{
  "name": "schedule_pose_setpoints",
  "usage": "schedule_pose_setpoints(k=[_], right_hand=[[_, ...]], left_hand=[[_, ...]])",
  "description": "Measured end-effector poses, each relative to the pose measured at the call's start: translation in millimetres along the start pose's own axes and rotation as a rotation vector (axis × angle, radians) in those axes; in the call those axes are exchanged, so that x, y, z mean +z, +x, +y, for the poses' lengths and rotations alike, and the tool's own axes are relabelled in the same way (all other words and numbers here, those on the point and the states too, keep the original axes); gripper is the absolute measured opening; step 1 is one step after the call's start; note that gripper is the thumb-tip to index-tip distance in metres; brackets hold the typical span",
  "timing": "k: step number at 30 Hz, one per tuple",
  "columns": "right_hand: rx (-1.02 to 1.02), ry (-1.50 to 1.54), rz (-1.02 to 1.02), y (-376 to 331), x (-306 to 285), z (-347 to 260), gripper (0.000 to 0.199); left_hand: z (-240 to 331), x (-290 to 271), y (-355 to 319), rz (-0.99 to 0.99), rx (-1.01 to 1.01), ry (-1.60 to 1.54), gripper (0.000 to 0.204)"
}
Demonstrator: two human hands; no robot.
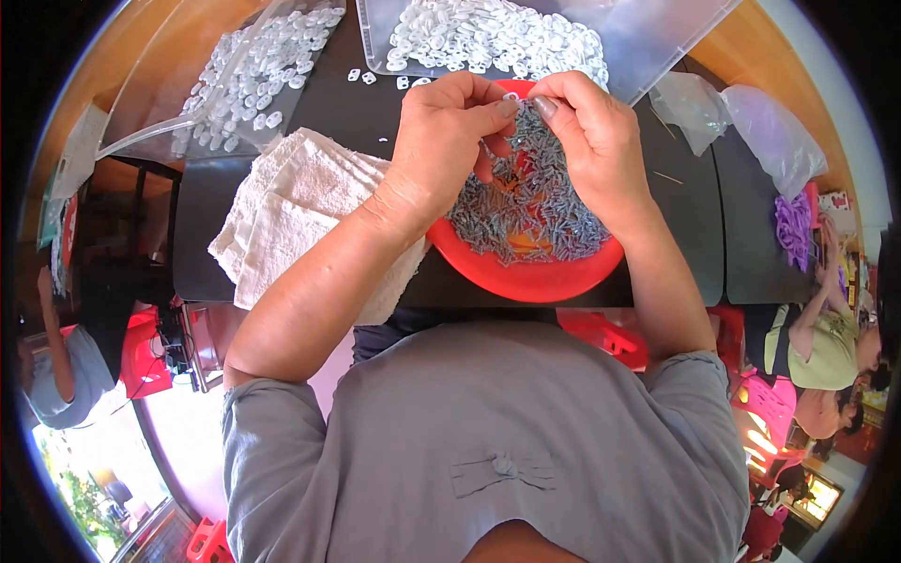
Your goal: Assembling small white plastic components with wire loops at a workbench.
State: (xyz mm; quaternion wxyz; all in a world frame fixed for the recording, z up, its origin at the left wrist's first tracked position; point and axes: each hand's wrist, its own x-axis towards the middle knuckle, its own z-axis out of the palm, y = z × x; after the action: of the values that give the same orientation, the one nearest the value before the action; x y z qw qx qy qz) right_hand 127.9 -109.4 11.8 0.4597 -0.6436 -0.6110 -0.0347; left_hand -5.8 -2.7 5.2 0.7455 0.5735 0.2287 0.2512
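Both my hands meet above the far part of a red bowl [526, 284], their fingertips pinched close together. A small white plastic piece [511, 96] shows at the fingertips of my left hand [447, 136], which is closed on it. Close beside it, the thumb and index finger of my right hand [595, 141] are also pressed together; whatever they pinch is too small and covered to make out. Heaped in the bowl below are many small grey screw-like pieces [577, 220], with the orange-red bottom showing through in the middle.
Behind the bowl stands a clear bin [657, 66] of white plastic pieces [497, 38]; more lie in a clear container [141, 103] at far left. A folded cream towel [291, 202] lies left of the bowl. Plastic bags [770, 136] sit at right. Other people [817, 347] sit further right.
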Motion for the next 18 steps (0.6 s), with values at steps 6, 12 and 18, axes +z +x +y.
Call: schedule_pose_setpoints(k=[6, 12, 18], right_hand=[[-0.045, -0.05, -0.013, -0.4, -0.2, 0.9, 0.006], [-0.071, -0.094, -0.037, -1.0, 1.1, -0.2, 0.007], [-0.105, -0.107, 0.021, -1.1, -0.1, -1.6, 0.007]], left_hand=[[1.5, 1.4, -1.7, -0.006, 0.027, 0.109, 0.014], [0.0, 0.8, -1.3, -0.008, 0.012, 0.109, 0.014], [-0.3, 1.2, -2.0, 0.005, 0.002, 0.088, 0.013]])
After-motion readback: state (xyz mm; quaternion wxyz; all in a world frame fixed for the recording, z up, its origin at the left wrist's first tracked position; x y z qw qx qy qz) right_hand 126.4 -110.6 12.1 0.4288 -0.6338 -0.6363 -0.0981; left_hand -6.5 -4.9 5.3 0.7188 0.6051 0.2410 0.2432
